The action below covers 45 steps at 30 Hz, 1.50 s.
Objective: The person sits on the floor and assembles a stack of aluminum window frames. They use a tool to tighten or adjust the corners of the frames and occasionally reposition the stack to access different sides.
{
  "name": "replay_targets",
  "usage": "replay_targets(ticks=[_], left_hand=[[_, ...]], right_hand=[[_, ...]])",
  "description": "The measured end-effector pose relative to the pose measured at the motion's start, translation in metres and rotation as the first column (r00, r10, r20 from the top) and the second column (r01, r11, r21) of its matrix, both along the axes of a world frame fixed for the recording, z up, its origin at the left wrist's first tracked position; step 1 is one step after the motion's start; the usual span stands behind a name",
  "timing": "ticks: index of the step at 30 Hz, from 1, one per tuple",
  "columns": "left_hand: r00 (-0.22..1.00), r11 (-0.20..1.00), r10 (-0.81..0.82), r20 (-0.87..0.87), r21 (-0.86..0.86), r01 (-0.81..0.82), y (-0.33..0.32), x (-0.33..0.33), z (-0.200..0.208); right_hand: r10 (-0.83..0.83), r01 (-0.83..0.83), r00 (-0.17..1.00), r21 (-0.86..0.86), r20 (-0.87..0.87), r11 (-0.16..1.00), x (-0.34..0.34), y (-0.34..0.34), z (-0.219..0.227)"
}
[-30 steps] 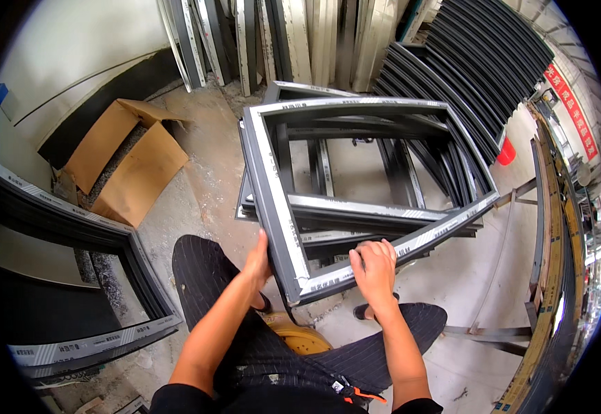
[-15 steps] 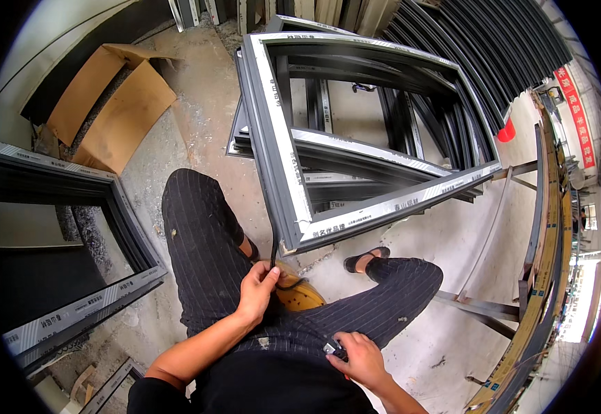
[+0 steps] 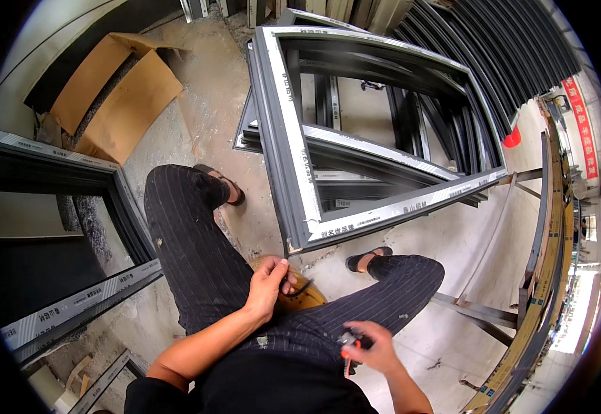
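My left hand [image 3: 271, 281] is closed at the near corner of the top window frame [image 3: 307, 200], pinching a thin black rubber strip [image 3: 303, 286]. The strip curls below the fingers, over a yellow stool seat [image 3: 307, 295] between my legs. The frame is dark grey with white printed protective film and lies on a stack of similar frames. Over my right thigh, my right hand [image 3: 377, 350] is wrapped around small pliers [image 3: 346, 341] with a metal head and red and black handles. Motion smears this hand a little, and the fingers hide part of the pliers.
Another stack of dark window frames [image 3: 73, 298] stands close on my left. Behind it sits an open cardboard box [image 3: 131, 103]. Long dark profiles [image 3: 493, 55] are piled at the far right, near a red bucket [image 3: 513, 138]. A metal rack with long bars [image 3: 545, 276] runs along the right.
My right hand has lifted slightly right and up with the pliers, showing their red handle. My left hand has shifted a little right along the strip. My left leg has moved outward, uncovering its foot.
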<state>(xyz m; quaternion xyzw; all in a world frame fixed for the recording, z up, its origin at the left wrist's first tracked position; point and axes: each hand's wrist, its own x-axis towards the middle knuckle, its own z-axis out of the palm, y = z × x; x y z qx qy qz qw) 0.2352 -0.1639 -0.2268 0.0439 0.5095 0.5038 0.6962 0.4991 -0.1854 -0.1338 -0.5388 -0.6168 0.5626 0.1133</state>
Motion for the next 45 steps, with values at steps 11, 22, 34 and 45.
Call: replay_targets(ticks=[11, 22, 34, 45], left_hand=[[0.998, 0.999, 0.047, 0.047, -0.008, -0.046, 0.000, 0.002, -0.010], [1.000, 1.000, 0.013, 0.017, -0.001, -0.013, 0.001, -0.004, -0.008], [0.822, 0.965, -0.147, -0.550, 0.102, 0.241, 0.002, -0.019, -0.003], [0.637, 0.939, -0.117, -0.762, 0.124, 0.321, 0.006, -0.028, 0.005]], right_hand=[[-0.456, 0.132, 0.855, -0.745, -0.248, 0.654, -0.039, 0.018, -0.029], [0.009, -0.100, 0.987, -0.566, -0.161, 0.818, -0.059, 0.064, -0.035], [0.622, -0.630, 0.770, 0.018, 0.141, 0.776, -0.098, 0.145, -0.032], [0.667, -0.680, 0.719, -0.001, 0.193, 0.733, -0.114, 0.154, -0.022]])
